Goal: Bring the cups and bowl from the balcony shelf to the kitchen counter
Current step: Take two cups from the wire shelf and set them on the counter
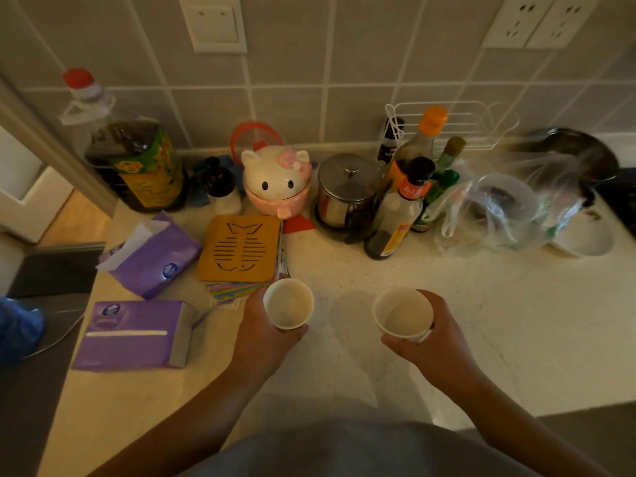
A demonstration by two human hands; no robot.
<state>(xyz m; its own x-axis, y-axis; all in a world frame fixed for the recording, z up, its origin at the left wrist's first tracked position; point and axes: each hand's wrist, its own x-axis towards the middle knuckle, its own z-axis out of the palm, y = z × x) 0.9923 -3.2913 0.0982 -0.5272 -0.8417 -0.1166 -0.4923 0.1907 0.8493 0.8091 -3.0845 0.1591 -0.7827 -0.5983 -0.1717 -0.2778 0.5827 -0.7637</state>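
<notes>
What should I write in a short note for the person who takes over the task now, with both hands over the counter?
Left hand: holds a white paper cup upright, at the counter.
Right hand: holds a second white paper cup upright, also over the counter.
Whether either cup already touches the surface is unclear.
Done: two cups have reached the kitchen counter.
Left: release both on the bare patch in front of the bottles. A white bowl sits at the far right; whether it is the task's bowl, I cannot tell.

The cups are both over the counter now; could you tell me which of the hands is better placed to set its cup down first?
Probably the right hand: bare counter lies around its cup; papers crowd the left hand.
</notes>
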